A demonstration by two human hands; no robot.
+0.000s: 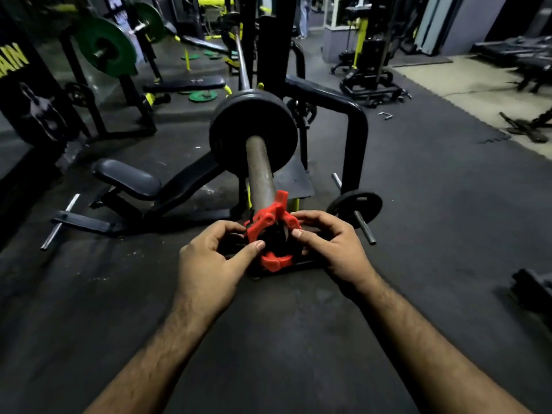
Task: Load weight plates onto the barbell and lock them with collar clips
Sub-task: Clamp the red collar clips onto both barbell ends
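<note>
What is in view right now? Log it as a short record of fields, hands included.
place: gym, dark rubber floor
bar: sleeve points toward the camera
plate: one black plate on the sleeve
clip: red clip at the sleeve's end, lever raised, well short of the plate
left hand: fingers pinch the clip's left side
right hand: fingers hold the clip's right side
nearby: small plate on a peg, bench
</note>
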